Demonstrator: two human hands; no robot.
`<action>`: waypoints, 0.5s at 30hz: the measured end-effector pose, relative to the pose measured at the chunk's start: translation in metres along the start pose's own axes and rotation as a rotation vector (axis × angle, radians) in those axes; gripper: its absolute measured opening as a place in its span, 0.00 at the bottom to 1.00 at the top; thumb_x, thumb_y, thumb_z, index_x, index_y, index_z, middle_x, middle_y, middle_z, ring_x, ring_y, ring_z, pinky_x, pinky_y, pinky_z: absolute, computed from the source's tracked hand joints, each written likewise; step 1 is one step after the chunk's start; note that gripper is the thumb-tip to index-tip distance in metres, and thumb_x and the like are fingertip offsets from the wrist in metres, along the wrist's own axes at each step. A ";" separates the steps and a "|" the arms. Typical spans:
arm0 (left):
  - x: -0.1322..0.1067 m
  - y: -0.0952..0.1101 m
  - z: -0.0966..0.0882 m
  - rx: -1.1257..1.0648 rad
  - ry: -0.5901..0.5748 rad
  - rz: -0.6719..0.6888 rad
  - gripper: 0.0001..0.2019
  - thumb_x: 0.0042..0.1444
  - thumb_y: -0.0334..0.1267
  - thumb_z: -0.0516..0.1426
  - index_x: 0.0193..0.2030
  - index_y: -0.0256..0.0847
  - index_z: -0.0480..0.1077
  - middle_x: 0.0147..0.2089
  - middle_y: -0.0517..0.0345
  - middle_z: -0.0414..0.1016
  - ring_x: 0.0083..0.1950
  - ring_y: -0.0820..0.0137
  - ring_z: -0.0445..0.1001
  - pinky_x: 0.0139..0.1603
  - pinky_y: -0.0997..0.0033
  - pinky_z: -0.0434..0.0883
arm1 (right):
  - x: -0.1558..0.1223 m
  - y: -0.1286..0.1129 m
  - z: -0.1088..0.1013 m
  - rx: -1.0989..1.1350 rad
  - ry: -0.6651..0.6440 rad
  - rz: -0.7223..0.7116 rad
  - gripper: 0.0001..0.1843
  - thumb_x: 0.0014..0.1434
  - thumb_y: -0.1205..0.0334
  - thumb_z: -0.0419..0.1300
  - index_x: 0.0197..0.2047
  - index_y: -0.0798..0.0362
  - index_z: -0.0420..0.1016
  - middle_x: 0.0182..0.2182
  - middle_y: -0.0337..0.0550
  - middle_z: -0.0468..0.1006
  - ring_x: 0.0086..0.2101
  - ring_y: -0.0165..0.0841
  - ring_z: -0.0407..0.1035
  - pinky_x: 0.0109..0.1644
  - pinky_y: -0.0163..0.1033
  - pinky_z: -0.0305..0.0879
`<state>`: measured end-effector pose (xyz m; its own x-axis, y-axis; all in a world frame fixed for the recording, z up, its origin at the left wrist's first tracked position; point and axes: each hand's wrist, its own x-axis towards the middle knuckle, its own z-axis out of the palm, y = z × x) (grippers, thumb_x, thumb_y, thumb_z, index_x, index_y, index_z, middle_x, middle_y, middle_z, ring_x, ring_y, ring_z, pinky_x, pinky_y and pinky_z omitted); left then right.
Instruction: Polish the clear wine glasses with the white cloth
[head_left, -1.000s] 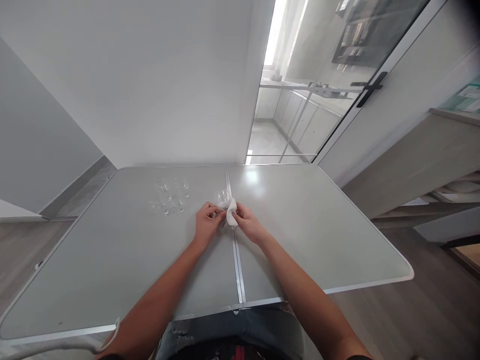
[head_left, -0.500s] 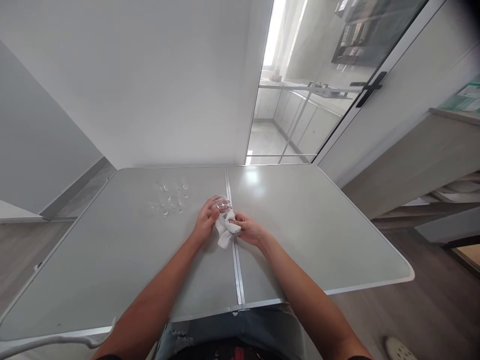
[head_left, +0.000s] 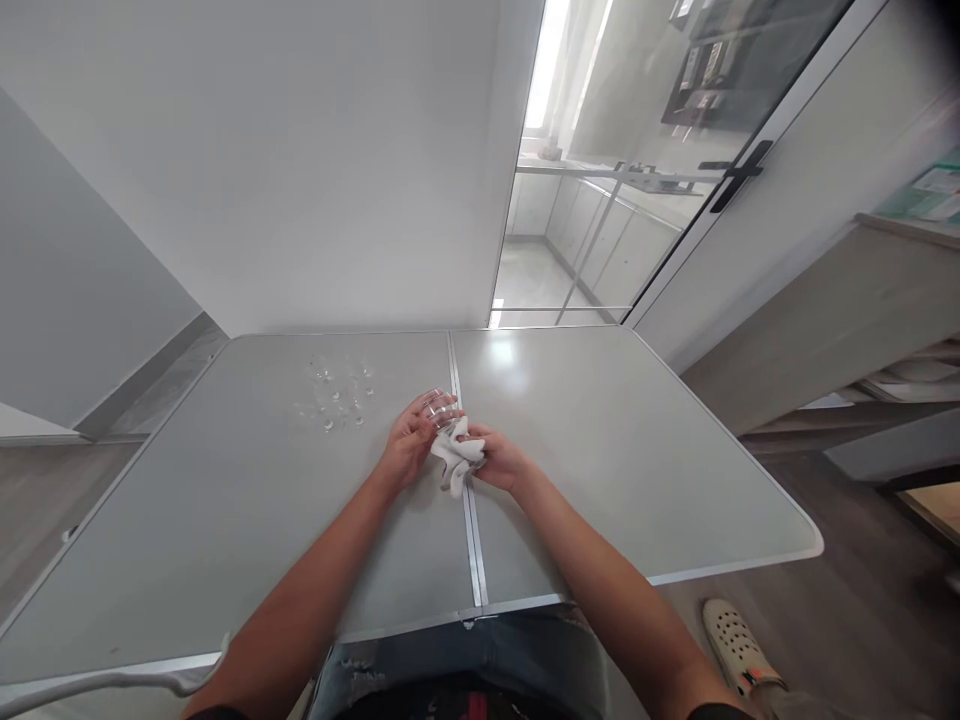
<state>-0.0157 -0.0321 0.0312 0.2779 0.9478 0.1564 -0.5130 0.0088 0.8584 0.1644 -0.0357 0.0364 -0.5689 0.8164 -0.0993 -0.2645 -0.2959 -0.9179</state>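
My left hand (head_left: pixel 409 443) is closed round a small clear glass (head_left: pixel 439 408), held just above the middle of the grey folding table (head_left: pixel 622 440). My right hand (head_left: pixel 501 459) is closed on a crumpled white cloth (head_left: pixel 456 455) that presses against the glass from below. The two hands sit close together over the table's centre seam.
Several small clear glasses (head_left: pixel 334 395) stand in a cluster on the table's far left half. A white wall lies behind the table; a glass door (head_left: pixel 600 200) opens to the right. Another person's shoe (head_left: pixel 739 645) shows on the floor at lower right.
The glass has been lifted and turned upright in my left hand, and my right hand has bunched the cloth up against it. A shoe has come into view at lower right.
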 end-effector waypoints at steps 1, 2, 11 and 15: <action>0.000 -0.001 0.000 0.010 0.012 0.027 0.33 0.54 0.51 0.67 0.63 0.41 0.65 0.66 0.37 0.68 0.57 0.53 0.77 0.55 0.53 0.75 | 0.000 -0.002 -0.001 -0.034 -0.010 -0.002 0.16 0.54 0.48 0.64 0.35 0.54 0.72 0.28 0.41 0.73 0.28 0.33 0.65 0.35 0.38 0.62; 0.001 -0.002 0.001 0.033 0.037 0.063 0.33 0.54 0.51 0.67 0.63 0.41 0.65 0.65 0.37 0.69 0.56 0.54 0.77 0.56 0.54 0.75 | 0.000 -0.002 -0.002 -0.136 -0.007 -0.018 0.16 0.55 0.48 0.63 0.36 0.54 0.72 0.28 0.41 0.73 0.29 0.33 0.65 0.35 0.38 0.61; 0.005 -0.010 -0.003 0.165 0.102 0.177 0.31 0.52 0.42 0.70 0.61 0.43 0.66 0.62 0.41 0.71 0.57 0.56 0.77 0.59 0.56 0.73 | -0.001 0.004 0.004 -1.249 0.382 -0.323 0.12 0.61 0.62 0.56 0.47 0.56 0.73 0.38 0.52 0.77 0.39 0.40 0.67 0.45 0.42 0.60; 0.003 -0.002 -0.007 0.106 0.051 0.084 0.31 0.51 0.45 0.70 0.59 0.40 0.68 0.61 0.39 0.72 0.56 0.54 0.77 0.55 0.57 0.74 | 0.002 -0.001 -0.007 -0.599 0.164 -0.172 0.13 0.57 0.51 0.61 0.37 0.54 0.74 0.29 0.42 0.74 0.30 0.34 0.65 0.36 0.38 0.60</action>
<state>-0.0195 -0.0270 0.0269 0.1940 0.9588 0.2074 -0.4436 -0.1028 0.8903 0.1693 -0.0304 0.0341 -0.4186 0.9065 0.0547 0.1664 0.1358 -0.9767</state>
